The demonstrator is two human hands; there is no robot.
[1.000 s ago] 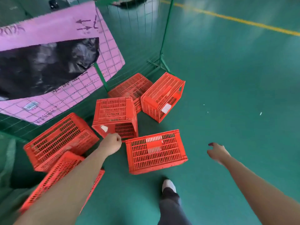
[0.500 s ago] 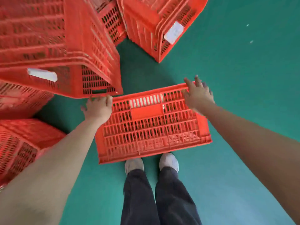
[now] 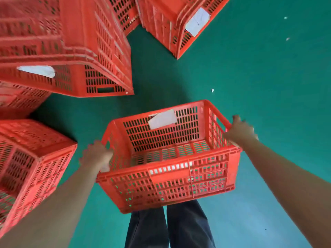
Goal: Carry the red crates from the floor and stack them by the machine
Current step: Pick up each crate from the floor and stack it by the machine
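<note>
Head view, looking straight down: the green floor (image 3: 259,86) takes up most of the scene; scattered on it are red crates not yet carried, the tipped crate (image 3: 71,51) looming at upper left, the left crate (image 3: 32,154) below it and the far crate (image 3: 170,24) at the top, all lying on sides or faces; the held crate (image 3: 170,176) is upright, mouth up, just before the trouser legs (image 3: 170,228), apparently lifted clear; the left hand (image 3: 96,154) curls round its left end wall and the right hand (image 3: 240,131) round its right rim, one at each end, likely to keep the load level for walking; the fingers are blurred; a white label (image 3: 162,119) sits on its far wall; a paper scrap (image 3: 212,90) lies beyond.
</note>
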